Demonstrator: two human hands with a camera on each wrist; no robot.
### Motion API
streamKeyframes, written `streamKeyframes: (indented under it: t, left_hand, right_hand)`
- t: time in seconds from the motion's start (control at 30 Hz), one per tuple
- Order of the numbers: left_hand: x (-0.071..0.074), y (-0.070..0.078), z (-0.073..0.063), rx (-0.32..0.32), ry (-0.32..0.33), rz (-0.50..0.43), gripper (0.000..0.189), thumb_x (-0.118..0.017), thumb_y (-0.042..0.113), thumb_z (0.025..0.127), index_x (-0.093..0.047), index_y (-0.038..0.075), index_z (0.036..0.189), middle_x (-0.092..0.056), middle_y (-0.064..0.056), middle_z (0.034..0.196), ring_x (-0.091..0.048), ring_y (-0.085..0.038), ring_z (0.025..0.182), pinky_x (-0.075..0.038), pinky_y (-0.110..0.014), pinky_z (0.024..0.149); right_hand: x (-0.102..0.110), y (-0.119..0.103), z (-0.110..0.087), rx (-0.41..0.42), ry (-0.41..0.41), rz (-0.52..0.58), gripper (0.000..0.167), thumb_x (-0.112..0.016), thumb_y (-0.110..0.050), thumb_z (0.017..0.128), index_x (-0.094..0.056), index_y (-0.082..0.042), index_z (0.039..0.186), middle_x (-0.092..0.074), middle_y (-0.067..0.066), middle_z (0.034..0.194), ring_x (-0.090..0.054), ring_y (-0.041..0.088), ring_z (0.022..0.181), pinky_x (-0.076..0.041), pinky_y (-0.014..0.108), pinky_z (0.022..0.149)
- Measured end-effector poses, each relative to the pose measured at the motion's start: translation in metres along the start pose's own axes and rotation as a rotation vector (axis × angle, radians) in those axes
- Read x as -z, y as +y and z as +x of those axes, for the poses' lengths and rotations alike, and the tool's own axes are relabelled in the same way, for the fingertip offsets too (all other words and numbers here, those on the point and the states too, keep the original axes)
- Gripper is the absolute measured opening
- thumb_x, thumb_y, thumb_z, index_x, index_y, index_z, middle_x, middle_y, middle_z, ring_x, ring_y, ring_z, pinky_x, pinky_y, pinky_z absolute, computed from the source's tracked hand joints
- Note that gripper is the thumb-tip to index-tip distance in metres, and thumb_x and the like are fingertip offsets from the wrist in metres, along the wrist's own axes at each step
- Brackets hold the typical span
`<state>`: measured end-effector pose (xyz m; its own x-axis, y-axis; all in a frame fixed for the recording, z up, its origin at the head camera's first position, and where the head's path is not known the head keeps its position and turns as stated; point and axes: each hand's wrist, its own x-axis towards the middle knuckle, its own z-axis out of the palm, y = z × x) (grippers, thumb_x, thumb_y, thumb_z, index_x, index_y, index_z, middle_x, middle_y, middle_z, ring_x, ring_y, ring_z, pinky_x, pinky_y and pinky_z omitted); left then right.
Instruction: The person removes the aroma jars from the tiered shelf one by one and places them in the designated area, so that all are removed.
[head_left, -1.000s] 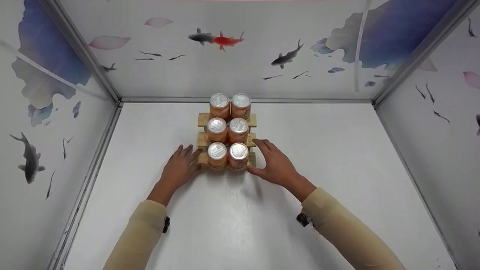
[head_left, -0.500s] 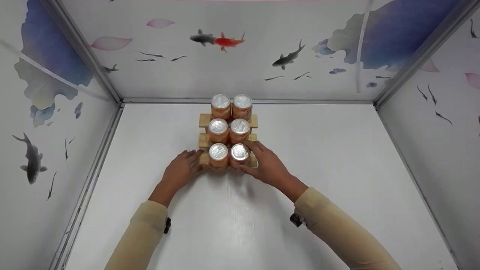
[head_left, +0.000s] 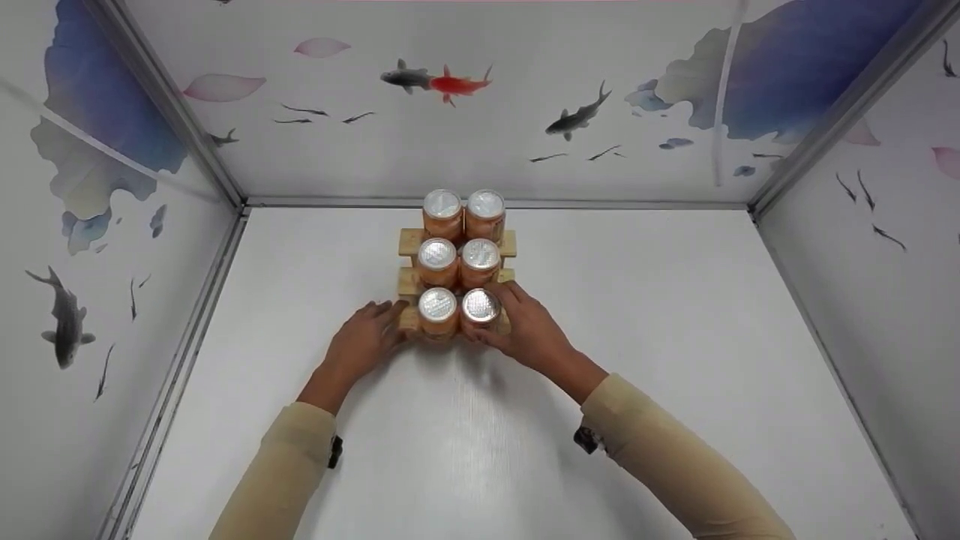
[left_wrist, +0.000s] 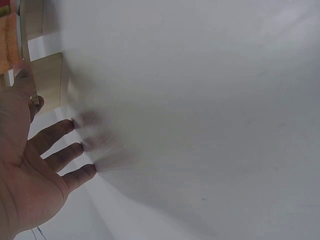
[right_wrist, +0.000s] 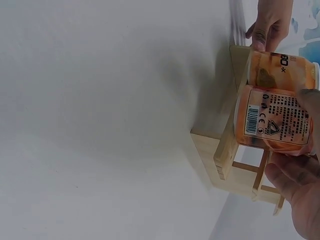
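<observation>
In the head view a stepped wooden rack (head_left: 409, 241) carries two columns of orange-printed cans with silver lids. My right hand (head_left: 534, 334) grips the front-right can (head_left: 480, 306). In the right wrist view the thumb lies on that can's printed side and the fingers (right_wrist: 286, 172) are at its far side. The can stands on the lowest step (right_wrist: 227, 150). Beside it is the front-left can (head_left: 437, 306). My left hand (head_left: 361, 342) pinches the left end of the lowest step between thumb and forefinger. Its other fingers (left_wrist: 72, 155) are spread against the white table.
The white table (head_left: 675, 315) is bounded by printed panels with fish and leaves. The rear panel (head_left: 480, 150) stands close behind the rack. Two further rows of cans (head_left: 442, 214) occupy the higher steps.
My right hand has moved left from beside the rack and taken hold of the front-right can. The left hand's fingers have drawn in at the rack's left end. The cans keep their places.
</observation>
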<state>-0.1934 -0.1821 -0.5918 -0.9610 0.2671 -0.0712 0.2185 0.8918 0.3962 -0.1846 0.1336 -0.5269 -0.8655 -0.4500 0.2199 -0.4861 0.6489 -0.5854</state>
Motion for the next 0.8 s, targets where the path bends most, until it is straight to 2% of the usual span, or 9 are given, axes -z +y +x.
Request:
streamKeyframes:
  t: [0.3, 0.53, 0.8]
  left_hand:
    - [-0.0005, 0.0006, 0.0003, -0.013, 0.018, 0.025, 0.060, -0.069, 0.039, 0.111, -0.056, 0.012, 0.163, -0.059, -0.025, 0.161, -0.053, -0.051, 0.153, -0.046, -0.064, 0.125]
    - [-0.0009, 0.0002, 0.0005, -0.011, 0.009, 0.022, 0.061, -0.068, 0.042, 0.111, -0.055, 0.014, 0.163, -0.058, -0.025, 0.162, -0.053, -0.051, 0.153, -0.046, -0.065, 0.126]
    - [0.0008, 0.0005, 0.0002, -0.019, 0.011, 0.021, 0.061, -0.068, 0.042, 0.111, -0.055, 0.013, 0.163, -0.058, -0.026, 0.162, -0.053, -0.051, 0.152, -0.046, -0.065, 0.125]
  right_hand:
    - [-0.0036, -0.0015, 0.0012, 0.028, 0.049, 0.015, 0.074, -0.093, -0.032, 0.093, -0.056, -0.005, 0.152, -0.068, 0.016, 0.133, -0.073, 0.034, 0.122, -0.063, 0.053, 0.104]
    - [-0.0038, -0.0007, 0.0012, 0.045, 0.073, 0.015, 0.072, -0.093, -0.033, 0.092, -0.059, -0.005, 0.150, -0.069, 0.016, 0.131, -0.074, 0.031, 0.118, -0.065, 0.051, 0.100]
    - [0.0002, 0.0030, -0.0012, 0.030, 0.060, 0.009, 0.076, -0.093, -0.034, 0.092, -0.057, -0.003, 0.151, -0.067, 0.015, 0.130, -0.073, 0.027, 0.111, -0.066, 0.048, 0.094]
